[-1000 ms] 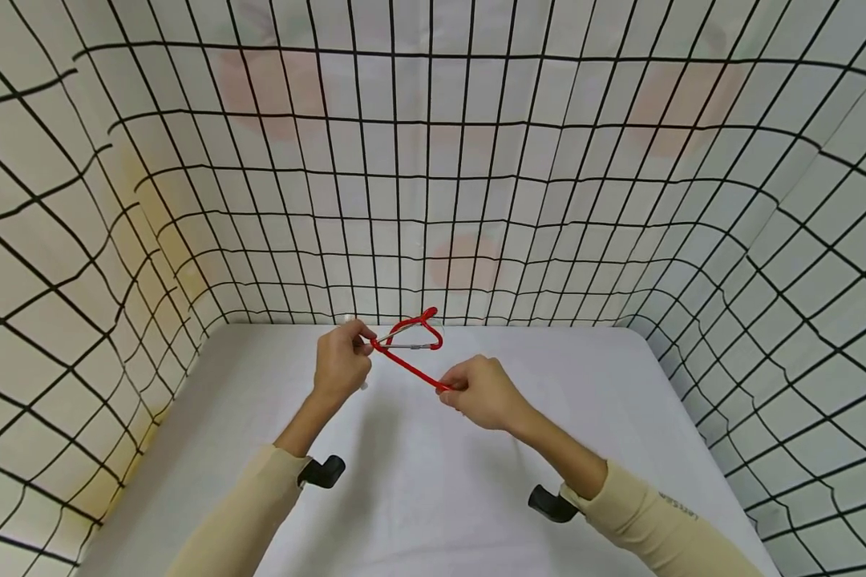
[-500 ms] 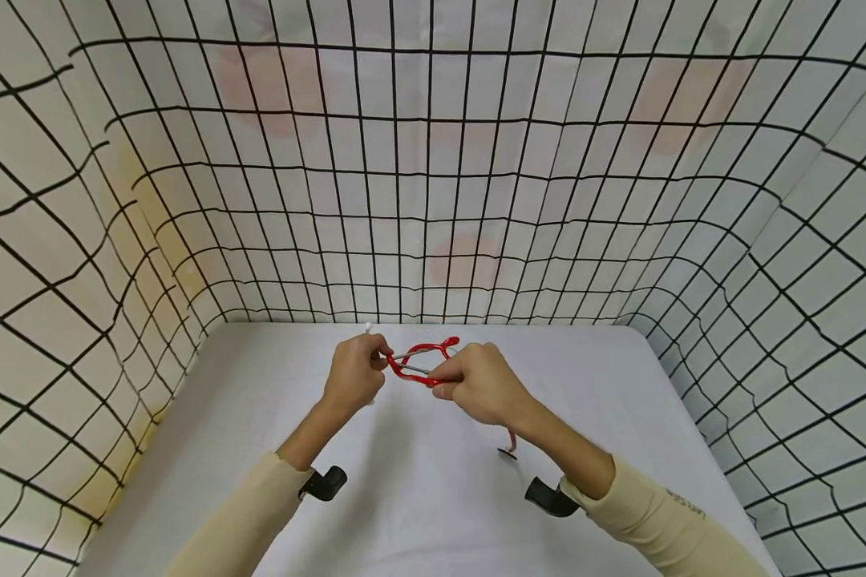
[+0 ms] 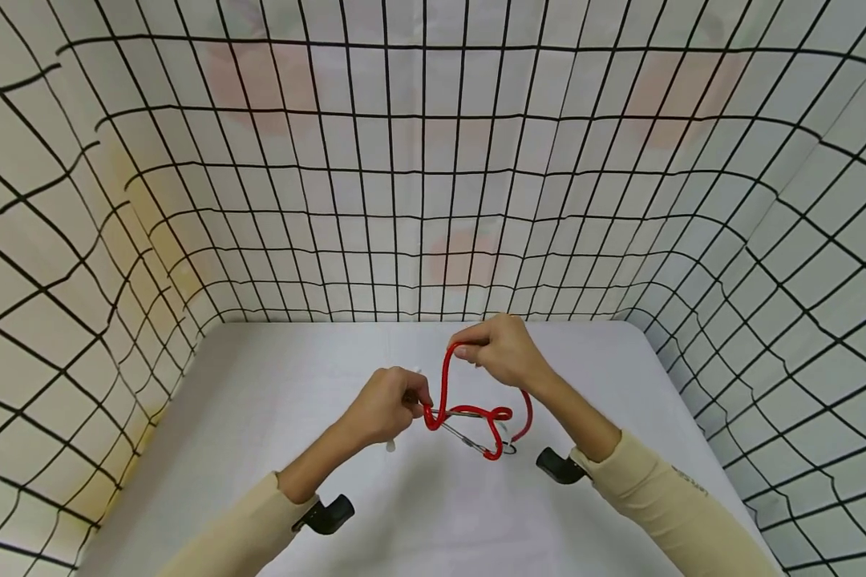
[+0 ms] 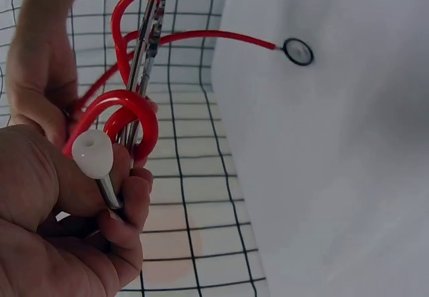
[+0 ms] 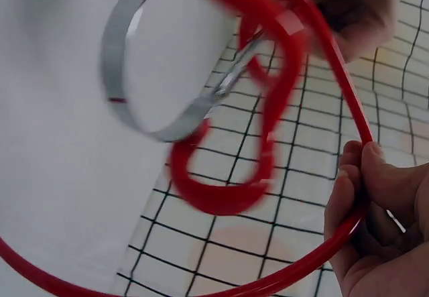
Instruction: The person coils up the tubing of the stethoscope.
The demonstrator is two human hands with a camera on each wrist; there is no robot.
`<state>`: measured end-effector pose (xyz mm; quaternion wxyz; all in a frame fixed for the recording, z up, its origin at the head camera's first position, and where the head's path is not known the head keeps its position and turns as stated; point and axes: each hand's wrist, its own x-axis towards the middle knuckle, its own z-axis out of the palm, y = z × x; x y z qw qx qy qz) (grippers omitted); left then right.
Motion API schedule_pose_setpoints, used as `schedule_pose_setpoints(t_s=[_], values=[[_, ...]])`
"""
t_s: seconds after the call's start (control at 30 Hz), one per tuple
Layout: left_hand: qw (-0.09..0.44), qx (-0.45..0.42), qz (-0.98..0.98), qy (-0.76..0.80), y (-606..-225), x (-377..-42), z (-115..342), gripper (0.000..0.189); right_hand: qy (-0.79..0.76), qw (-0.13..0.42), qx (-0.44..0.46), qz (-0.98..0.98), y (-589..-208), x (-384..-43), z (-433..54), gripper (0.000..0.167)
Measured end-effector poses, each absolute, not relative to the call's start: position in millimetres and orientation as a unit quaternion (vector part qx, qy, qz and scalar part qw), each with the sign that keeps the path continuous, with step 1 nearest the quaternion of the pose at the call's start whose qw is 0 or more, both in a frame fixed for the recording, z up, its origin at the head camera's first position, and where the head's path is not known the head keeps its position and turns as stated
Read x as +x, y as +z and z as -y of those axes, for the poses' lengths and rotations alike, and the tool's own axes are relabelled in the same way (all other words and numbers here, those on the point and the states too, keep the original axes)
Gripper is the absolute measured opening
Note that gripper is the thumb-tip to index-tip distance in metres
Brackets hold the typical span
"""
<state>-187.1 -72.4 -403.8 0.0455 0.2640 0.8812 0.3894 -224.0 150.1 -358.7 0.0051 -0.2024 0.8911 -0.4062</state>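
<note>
Above the white worktop [image 3: 245, 393], the fingers of the left hand [image 3: 384, 407] grip a stethoscope [image 3: 444, 383] by its metal arms [image 4: 139, 54] and those of the right hand [image 3: 507, 349] pinch its red tube [image 5: 347, 92], whose looping round the arms looks part done, with the round head [image 4: 297, 51] left hanging loose.

Left forearm [image 3: 317, 461] enters from seven o'clock, right forearm [image 3: 584, 425] from between four and five. The left hand [image 3: 390, 405] grips, curled, aimed at two o'clock; the right hand [image 3: 503, 349] — higher — pinches, thumb against fingers, toward ten.
</note>
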Motion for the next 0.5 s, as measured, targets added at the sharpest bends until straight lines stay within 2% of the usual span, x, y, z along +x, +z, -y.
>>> schedule_pose_setpoints(t_s=[0.13,0.33,0.5], values=[[0.066,0.266,-0.868,0.414,-399.9,-184.6,69.2,0.024,-0.428,0.026,-0.185,-0.884,-371.4,-232.7,-157.8,0.011],[0.152,0.252,-0.832,0.470,-396.4,-186.8,67.2,0.017,-0.451,0.093,-0.141,-0.877,-391.7,-238.6,-164.9,0.014],[0.180,0.241,-0.806,0.510,-388.7,-187.5,65.1,0.012,-0.493,0.141,-0.120,-0.850,-406.1,-236.4,-165.1,0.017]])
